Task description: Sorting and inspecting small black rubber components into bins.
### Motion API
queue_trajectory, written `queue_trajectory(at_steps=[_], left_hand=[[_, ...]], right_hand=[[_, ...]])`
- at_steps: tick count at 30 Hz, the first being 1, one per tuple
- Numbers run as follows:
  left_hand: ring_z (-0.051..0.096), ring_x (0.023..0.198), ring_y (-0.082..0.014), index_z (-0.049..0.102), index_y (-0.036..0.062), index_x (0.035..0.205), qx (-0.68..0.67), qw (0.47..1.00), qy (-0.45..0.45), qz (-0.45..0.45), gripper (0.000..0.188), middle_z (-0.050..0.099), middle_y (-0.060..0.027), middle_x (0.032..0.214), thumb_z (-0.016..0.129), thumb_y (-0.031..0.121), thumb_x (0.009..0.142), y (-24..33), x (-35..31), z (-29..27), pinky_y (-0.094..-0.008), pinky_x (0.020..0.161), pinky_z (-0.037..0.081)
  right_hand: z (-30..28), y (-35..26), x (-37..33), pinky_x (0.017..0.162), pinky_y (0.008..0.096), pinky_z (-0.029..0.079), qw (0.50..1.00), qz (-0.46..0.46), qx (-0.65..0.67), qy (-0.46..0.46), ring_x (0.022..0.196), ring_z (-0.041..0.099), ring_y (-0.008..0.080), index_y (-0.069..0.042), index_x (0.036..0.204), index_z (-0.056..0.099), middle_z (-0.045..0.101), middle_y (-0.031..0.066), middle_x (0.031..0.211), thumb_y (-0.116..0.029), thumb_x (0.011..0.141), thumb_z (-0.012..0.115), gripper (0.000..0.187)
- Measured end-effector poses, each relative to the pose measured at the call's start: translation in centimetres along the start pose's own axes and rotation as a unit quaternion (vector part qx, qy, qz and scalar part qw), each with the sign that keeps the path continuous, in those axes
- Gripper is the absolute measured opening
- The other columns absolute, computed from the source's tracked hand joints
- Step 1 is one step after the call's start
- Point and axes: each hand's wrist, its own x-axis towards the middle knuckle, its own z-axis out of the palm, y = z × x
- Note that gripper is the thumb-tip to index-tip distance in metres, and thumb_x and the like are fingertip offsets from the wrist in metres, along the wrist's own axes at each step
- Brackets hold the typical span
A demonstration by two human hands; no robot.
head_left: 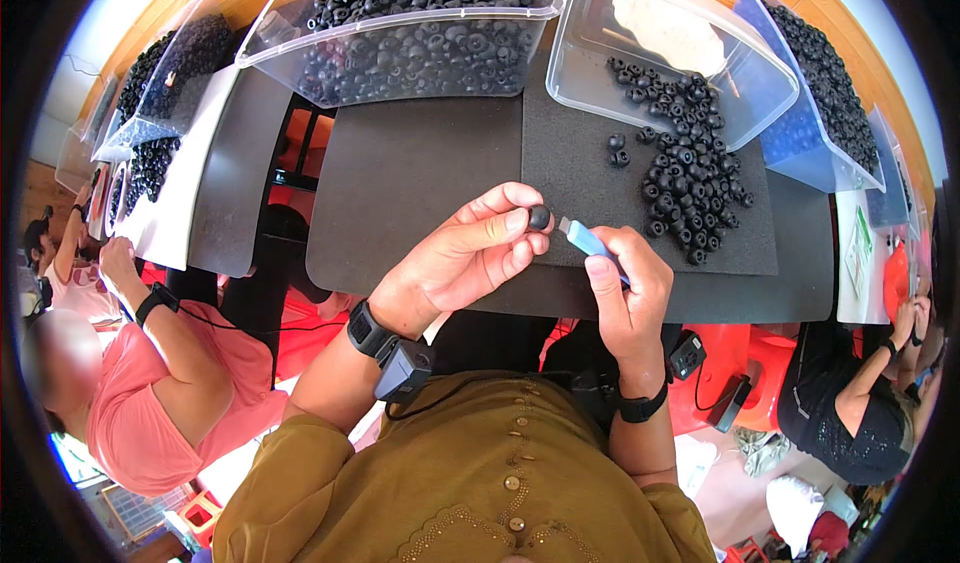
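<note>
My left hand (470, 253) pinches a small black rubber ring (539, 218) between thumb and forefinger above the black mat (420, 183). My right hand (628, 298) grips a light blue craft knife (588, 241) whose metal tip points at the ring and almost touches it. Both hands hover at the mat's near edge. A heap of the same black rubber rings (685, 178) spills out of a tipped clear plastic tub (660, 53) to the right, beyond my right hand.
A large clear bin (400, 33) full of black rings stands at the back centre, another clear bin (165, 78) at the left, and a blue-tinted bin (815, 103) at the right. Other people sit at the lower left (150, 383) and lower right (860, 403).
</note>
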Motion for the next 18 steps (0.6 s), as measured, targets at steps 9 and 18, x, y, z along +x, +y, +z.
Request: queue_trajectory(at_steps=[9, 18], left_hand=[[0.058, 0.088, -0.0127, 0.054, 0.0064, 0.111, 0.044, 0.999, -0.008, 0.002, 0.018, 0.058, -0.0083, 0.101, 0.054, 0.011, 0.094, 0.11, -0.17, 0.27, -0.0222, 0.076, 0.050], [0.057, 0.085, -0.0111, 0.054, 0.0058, 0.108, 0.129, 0.992, 0.005, 0.013, 0.016, 0.057, -0.0087, 0.101, 0.054, 0.014, 0.093, 0.70, -0.58, 0.10, -0.0212, 0.076, 0.049]], right_hand=[[0.09, -0.17, 0.01, 0.046, 0.0322, 0.036, 0.999, -0.026, -0.042, -0.022, 0.049, 0.048, 0.0221, -0.003, 0.086, 0.063, 0.049, 0.0081, 0.061, -0.015, 0.081, 0.065, 0.013], [0.26, -0.18, 0.02, 0.047, 0.0337, 0.037, 0.995, -0.034, -0.082, -0.038, 0.050, 0.049, 0.0241, -0.004, 0.086, 0.063, 0.049, 0.0077, 0.060, -0.016, 0.079, 0.067, 0.014]])
